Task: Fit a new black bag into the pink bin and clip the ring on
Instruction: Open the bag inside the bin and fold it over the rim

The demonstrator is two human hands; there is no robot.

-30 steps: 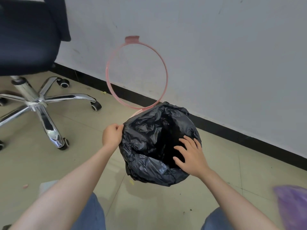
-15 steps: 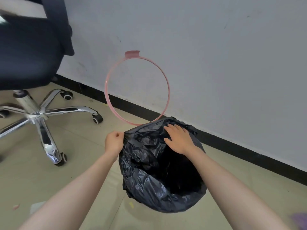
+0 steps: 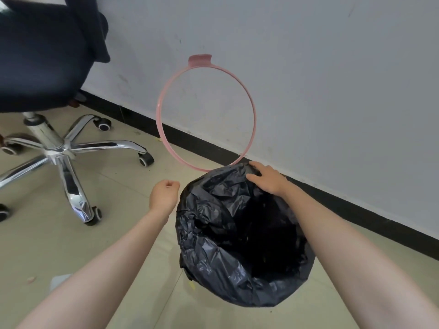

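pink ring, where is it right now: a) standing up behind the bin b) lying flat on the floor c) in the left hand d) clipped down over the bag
a: the ring stands upright behind the bag, in front of the wall, while the right hand lies on the bag's far edge and the left hand is closed beside it.

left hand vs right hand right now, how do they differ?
The left hand is curled into a loose fist beside the black bag, apparently off it; the right hand lies flat, fingers spread on the bag's far edge by the pink ring. Both are bare.
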